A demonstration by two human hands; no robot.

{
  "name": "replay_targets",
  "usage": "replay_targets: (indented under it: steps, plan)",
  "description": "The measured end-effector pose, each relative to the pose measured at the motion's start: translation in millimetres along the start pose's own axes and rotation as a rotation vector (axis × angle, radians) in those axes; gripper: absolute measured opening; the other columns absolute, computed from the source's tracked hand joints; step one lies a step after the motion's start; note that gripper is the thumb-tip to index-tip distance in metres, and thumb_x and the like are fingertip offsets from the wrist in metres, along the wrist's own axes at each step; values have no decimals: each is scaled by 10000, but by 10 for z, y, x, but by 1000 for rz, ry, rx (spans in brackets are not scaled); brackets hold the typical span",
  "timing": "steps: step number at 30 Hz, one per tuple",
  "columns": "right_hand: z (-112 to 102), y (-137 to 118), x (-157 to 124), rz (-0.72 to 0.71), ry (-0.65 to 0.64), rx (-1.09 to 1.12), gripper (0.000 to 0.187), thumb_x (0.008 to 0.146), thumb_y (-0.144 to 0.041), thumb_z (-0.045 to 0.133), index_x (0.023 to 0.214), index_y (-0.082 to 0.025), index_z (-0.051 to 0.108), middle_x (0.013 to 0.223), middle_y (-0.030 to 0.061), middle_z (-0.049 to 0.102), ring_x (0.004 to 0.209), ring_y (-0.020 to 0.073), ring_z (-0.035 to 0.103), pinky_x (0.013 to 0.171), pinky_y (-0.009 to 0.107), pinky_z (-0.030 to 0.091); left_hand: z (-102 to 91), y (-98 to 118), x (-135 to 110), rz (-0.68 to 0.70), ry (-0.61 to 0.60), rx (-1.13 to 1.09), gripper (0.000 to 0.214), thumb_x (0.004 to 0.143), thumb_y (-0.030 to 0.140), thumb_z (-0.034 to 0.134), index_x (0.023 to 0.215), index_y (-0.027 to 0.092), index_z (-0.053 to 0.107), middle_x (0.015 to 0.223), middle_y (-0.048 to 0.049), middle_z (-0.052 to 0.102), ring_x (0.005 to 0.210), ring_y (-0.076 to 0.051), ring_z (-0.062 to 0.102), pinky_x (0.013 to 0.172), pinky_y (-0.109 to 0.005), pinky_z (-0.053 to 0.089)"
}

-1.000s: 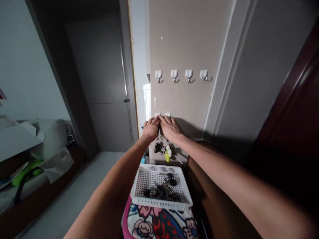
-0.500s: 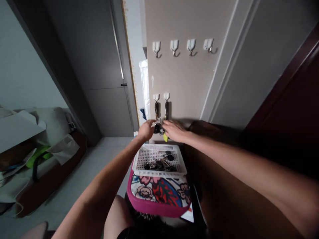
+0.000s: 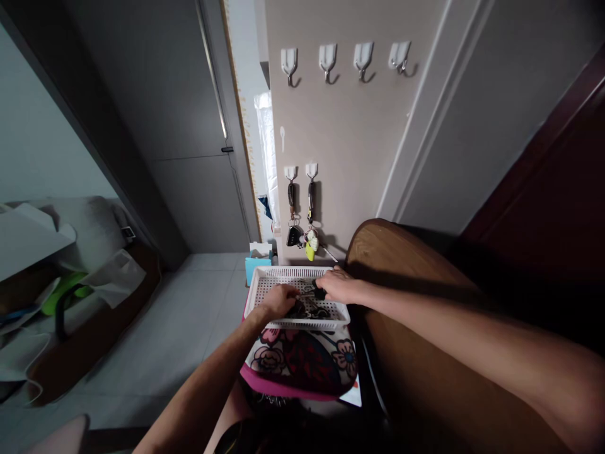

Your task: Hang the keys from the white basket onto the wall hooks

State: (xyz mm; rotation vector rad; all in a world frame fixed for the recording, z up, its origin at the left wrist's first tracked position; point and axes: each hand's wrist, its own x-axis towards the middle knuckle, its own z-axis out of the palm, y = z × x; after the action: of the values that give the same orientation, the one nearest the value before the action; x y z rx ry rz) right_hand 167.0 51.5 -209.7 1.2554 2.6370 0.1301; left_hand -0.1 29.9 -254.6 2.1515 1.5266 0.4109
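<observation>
A white perforated plastic basket (image 3: pixel 261 280) holds several dark-headed keys (image 3: pixel 309 310). My left hand (image 3: pixel 281 300) reaches into its middle with bent, closed fingers down at the keys; what they hold is hidden. At the basket's right side, my right hand (image 3: pixel 335 285) has its fingers closed at a black-headed key (image 3: pixel 319 291). Above the basket, two key bunches hang from small white hooks on the wall: one with a black fob (image 3: pixel 293 236), the other with a yellow-green tag (image 3: pixel 309 252).
Below the basket is a pink-edged floral bag (image 3: pixel 302 362). A row of white hooks (image 3: pixel 327 60) is fixed higher on the wall. A wooden chair back (image 3: pixel 392 265) stands close on the right. Behind the basket's left corner sits a blue box (image 3: pixel 256 268).
Both hands have come down from the hanging key bunches into the basket. The two bunches stay on their hooks. The view has shifted slightly, showing more of the wooden chair.
</observation>
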Motion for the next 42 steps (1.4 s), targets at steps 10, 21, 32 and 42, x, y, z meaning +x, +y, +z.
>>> replay_targets:
  steps: [10,21,32,42]
  plan:
    - [-124,117,66,-49,119,308,162,584,-114,425,611,-175,572,610,3,579,562,101,491,495,185,307,5,37,10,-61,43,32,304,624,203,412,901,218,534,844,9,589,760,-122,509,708,-200,365]
    - [82,17,58,-8,61,164,199,584,-172,450,722,-160,592,725,79,599,682,177,527,564,233,341,143,284,275,-143,114,177,275,618,165,402,850,213,542,860,-35,580,794,-160,509,673,-235,375]
    - [129,36,133,31,224,362,193,577,-126,438,628,-186,615,623,21,610,600,125,524,534,200,332,148,289,267,-313,148,103,251,618,175,421,860,181,490,835,-55,571,772,-158,510,619,-234,372]
    - [-40,-102,199,370,416,836,174,572,-92,400,627,-145,556,624,21,591,574,99,521,503,172,365,171,153,373,-267,280,-313,188,603,126,437,790,141,454,731,-24,569,679,-100,508,607,-190,374]
